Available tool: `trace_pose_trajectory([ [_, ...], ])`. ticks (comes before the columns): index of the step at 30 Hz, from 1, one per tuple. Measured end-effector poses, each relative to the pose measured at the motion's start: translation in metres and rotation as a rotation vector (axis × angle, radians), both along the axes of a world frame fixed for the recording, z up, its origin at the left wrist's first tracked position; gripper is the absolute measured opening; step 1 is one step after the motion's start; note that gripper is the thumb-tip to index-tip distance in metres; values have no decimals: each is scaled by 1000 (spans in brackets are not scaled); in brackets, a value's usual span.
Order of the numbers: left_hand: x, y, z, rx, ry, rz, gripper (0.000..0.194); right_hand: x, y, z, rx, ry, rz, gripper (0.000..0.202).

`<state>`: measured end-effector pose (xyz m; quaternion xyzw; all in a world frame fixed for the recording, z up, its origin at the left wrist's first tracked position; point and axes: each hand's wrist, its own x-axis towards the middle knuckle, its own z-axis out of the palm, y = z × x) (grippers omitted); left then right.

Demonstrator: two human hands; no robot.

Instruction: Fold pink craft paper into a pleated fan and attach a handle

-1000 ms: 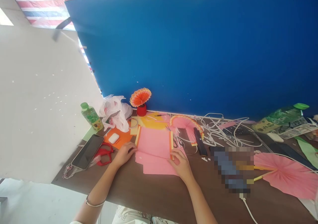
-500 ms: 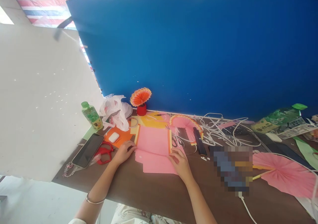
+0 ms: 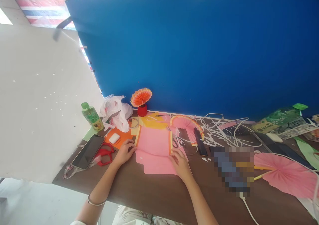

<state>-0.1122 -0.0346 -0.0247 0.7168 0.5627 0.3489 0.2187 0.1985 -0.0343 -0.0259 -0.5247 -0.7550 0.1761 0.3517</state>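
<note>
A pink paper sheet (image 3: 154,141) with yellow and orange strips along both sides lies before me, its near edge slightly raised. My left hand (image 3: 126,151) pinches its near left corner. At the near right corner, the fingers of my right hand (image 3: 178,159) are closed on the same sheet. More pink paper (image 3: 159,168) lies underneath and sticks out toward me. Red-handled scissors (image 3: 105,154) rest left of my left hand. A second pair of scissors (image 3: 175,143) lies partly covered beside the sheet's right edge.
At left are a phone (image 3: 89,152), a green-capped bottle (image 3: 92,116), a plastic bag (image 3: 116,110) and a white earphone case (image 3: 114,138). An orange paper fan (image 3: 141,97) stands behind. White cables (image 3: 214,132), a pink fan (image 3: 289,175) and a blurred-out object (image 3: 231,168) lie to the right.
Almost nothing differs. Both hands keep their hold on the pink sheet's near corners, and the near edge shifts only slightly.
</note>
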Motion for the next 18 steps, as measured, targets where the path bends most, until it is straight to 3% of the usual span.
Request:
trace_pose_trajectory([
  [7, 0, 1, 4, -5, 9, -2, 20, 0, 2, -3, 51, -43, -2, 22],
  [11, 2, -1, 6, 53, 23, -67, 19, -7, -5, 0, 170, -202, -7, 17],
  [18, 2, -1, 11, 22, 14, -92, 20, -47, -1, 12, 212, -288, 217, 15],
])
